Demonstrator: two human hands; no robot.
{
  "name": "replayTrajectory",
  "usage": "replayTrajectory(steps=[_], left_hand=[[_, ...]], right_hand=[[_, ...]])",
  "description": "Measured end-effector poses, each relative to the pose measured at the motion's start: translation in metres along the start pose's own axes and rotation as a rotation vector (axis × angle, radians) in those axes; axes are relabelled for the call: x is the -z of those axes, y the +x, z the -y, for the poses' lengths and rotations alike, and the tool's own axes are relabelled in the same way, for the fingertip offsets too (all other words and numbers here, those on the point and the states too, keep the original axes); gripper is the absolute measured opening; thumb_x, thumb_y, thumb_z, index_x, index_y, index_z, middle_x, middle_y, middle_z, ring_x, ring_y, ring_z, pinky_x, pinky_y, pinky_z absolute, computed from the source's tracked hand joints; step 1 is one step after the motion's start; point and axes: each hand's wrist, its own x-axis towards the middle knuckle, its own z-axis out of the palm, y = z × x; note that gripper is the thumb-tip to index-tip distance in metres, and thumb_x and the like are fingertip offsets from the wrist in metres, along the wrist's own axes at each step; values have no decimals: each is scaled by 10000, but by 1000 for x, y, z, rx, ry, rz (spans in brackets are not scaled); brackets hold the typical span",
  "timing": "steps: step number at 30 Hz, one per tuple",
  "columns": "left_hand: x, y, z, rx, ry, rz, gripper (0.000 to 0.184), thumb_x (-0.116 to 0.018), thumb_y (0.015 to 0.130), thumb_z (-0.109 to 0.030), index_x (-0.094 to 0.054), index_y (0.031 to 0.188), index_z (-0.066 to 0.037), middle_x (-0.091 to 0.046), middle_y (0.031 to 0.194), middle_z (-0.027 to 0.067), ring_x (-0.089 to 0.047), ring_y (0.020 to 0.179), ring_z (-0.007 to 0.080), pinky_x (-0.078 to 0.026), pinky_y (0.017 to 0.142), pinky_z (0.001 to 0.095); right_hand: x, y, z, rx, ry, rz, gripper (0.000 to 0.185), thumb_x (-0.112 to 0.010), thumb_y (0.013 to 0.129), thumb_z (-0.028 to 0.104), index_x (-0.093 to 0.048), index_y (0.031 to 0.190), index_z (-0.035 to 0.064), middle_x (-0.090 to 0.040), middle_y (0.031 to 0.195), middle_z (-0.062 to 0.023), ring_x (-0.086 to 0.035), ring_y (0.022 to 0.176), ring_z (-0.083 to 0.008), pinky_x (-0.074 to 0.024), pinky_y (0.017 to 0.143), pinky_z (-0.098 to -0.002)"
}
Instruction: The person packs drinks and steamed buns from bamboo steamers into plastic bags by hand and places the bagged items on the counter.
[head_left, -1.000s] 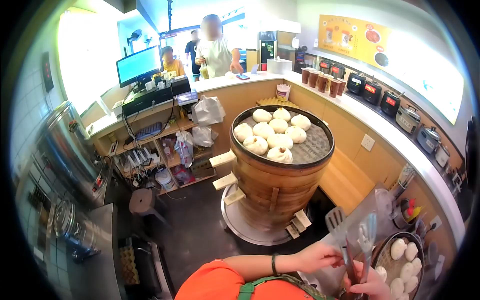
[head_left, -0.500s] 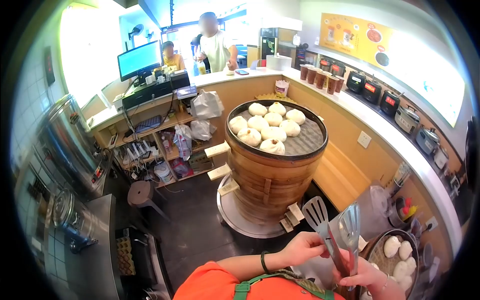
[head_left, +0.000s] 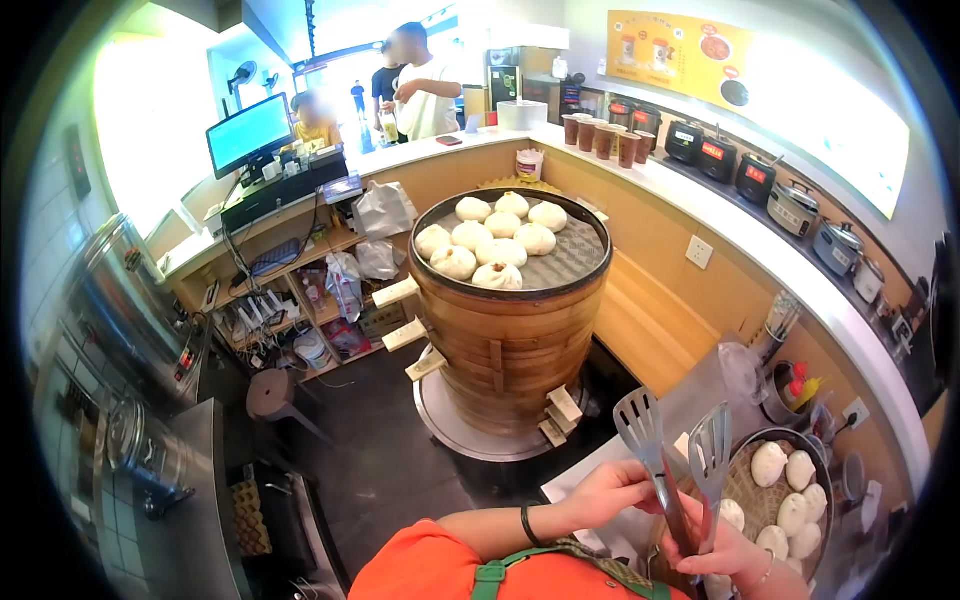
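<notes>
1. The left hand (head_left: 610, 495) is pinching one arm of the slotted tongs (head_left: 672, 508); the right hand (head_left: 728, 553) is closing round their lower end.
2. The tongs are standing between the hands, long axis pointing forward and slightly left, blades spreading apart.
3. Pale buns (head_left: 793, 514) are lying in the round basket (head_left: 822, 460) to the right, the right hand being nearer.
4. The steamer stack (head_left: 520, 340) is standing ahead, leftward.
</notes>
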Motion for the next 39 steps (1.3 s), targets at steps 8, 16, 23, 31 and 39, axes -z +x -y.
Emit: replayTrajectory(steps=[8,16,23,31,39], left_hand=[[-12,-5,-14,-26,326,109,180,-473,842,-36,-551,994,21,-599,874,63,-576,815,124,-487,740,262],[0,-28,-13,-161,112,-82,165,-478,837,-40,-569,967,2,-605,868,57,-575,765,116,-478,693,248],[71,-95,-38,-259,-164,-293,166,-505,859,-115,-584,969,-20,-608,899,48,-568,803,121,-461,712,264],[182,-217,-121,-445,-137,-639,134,-448,879,-78,-525,951,4,-584,892,73,-567,797,145,-465,704,254],[276,-314,-123,-510,207,-1078,168,-396,911,-139,-488,878,-2,-589,774,92,-555,678,148,-456,623,241]], right_hand=[[6,-13,-4,-20,-28,67,787,-692,632,86,-255,1285,61,-483,789,-47,-495,690,-113,-389,606,-234],[0,19,9,-33,-186,188,872,-694,669,116,-158,1355,76,-486,847,-29,-467,718,-101,-388,635,-234],[-61,119,5,57,-369,346,778,-684,710,190,-219,1315,40,-479,765,-10,-458,673,-90,-385,588,-237],[-173,279,-10,328,-673,398,810,-670,736,275,-187,1332,14,-464,1162,-157,-483,1041,-227,-380,879,-316],[-275,421,-24,441,-601,244,705,-676,719,274,-290,1251,21,-458,1117,-147,-479,1029,-236,-385,866,-333]])
